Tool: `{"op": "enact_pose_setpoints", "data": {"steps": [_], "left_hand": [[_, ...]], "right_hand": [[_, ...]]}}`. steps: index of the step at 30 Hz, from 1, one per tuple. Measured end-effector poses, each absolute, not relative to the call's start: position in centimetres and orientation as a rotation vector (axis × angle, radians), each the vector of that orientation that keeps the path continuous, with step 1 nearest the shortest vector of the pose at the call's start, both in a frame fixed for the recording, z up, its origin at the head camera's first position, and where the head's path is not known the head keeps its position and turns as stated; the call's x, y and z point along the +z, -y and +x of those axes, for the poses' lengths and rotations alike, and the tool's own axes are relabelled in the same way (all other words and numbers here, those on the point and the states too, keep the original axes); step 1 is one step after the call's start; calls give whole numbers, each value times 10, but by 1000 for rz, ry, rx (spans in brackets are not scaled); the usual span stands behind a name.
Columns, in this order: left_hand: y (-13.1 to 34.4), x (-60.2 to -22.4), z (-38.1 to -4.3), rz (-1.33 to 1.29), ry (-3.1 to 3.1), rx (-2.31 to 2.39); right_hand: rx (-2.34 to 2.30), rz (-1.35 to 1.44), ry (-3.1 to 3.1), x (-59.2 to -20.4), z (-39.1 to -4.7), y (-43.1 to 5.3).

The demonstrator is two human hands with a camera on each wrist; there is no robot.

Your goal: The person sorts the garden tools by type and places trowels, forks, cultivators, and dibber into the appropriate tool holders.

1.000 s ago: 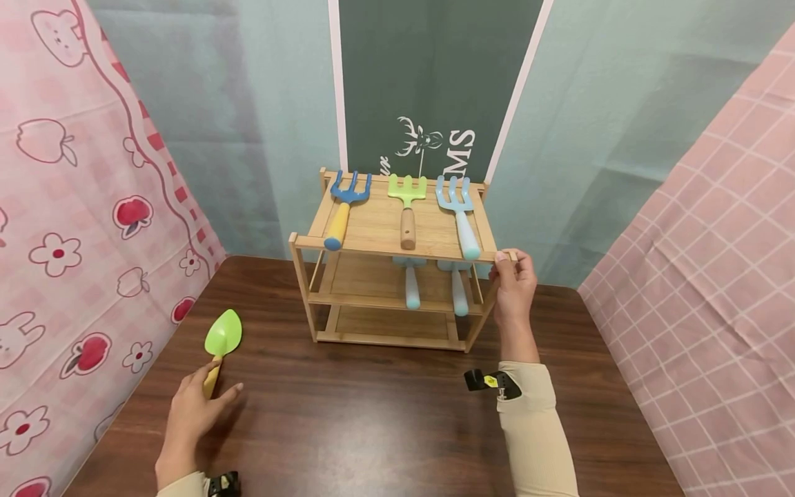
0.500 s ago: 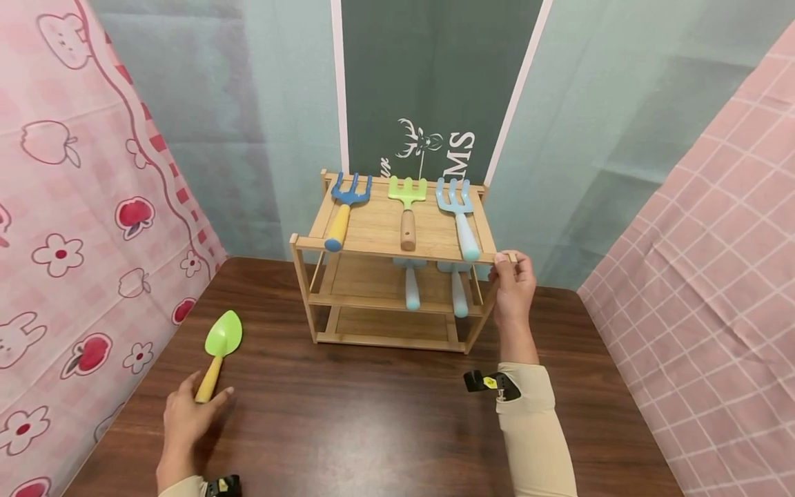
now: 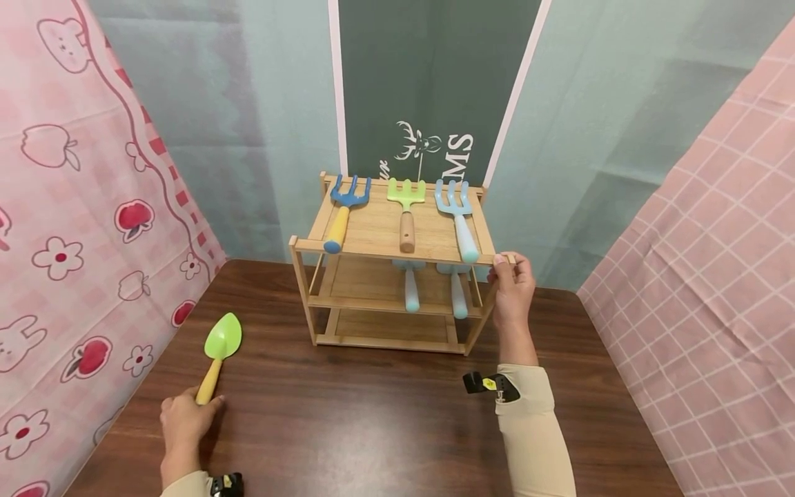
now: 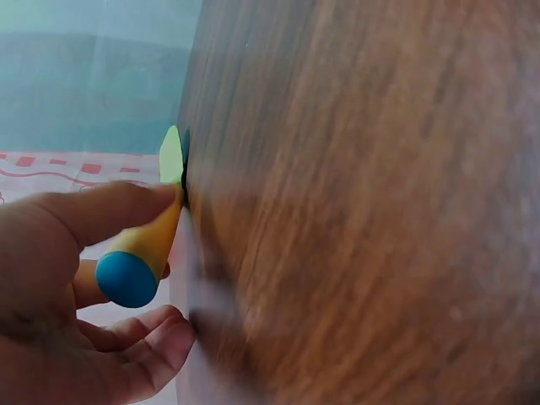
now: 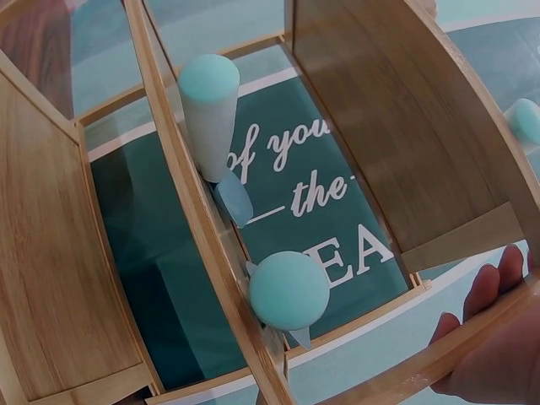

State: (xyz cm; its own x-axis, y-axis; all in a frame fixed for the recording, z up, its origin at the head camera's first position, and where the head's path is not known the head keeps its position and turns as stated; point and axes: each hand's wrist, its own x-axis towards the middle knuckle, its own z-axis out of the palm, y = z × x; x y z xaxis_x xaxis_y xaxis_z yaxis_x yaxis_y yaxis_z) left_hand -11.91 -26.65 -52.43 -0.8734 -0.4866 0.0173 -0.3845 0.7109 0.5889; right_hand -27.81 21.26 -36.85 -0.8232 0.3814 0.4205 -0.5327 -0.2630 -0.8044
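A garden trowel [image 3: 223,337] with a lime green blade and yellow handle lies at the left of the table. My left hand [image 3: 186,421] is at its handle end, thumb on one side and fingers on the other. In the left wrist view, the handle's blue butt [image 4: 126,279] shows between the loosely spread thumb and fingers. My right hand [image 3: 514,290] grips the front right corner of a wooden three-tier rack [image 3: 373,235]. On its top lie a blue fork with yellow handle [image 3: 340,224], a green fork with wooden handle [image 3: 406,228] and a pale blue fork [image 3: 464,235].
Two pale blue-handled tools, the left one [image 3: 412,290] and the right one [image 3: 458,297], lie on the middle shelf, their ends past its front edge. The brown table [image 3: 360,428] spreads before the rack. Printed cloth [image 3: 74,276] hangs at the left, pink checked cloth [image 3: 702,276] at the right.
My left hand has slid back along the trowel handle toward its end, uncovering more of the yellow handle. The trowel stays in place, and my right hand keeps its hold on the rack.
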Motion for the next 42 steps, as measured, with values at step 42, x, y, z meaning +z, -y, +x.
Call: {"op": "enact_pose_setpoints", "data": {"steps": [42], "left_hand": [[220, -528, -120, 984, 1461, -1387]], "right_hand": [[2133, 194, 1395, -369, -278, -214]]}}
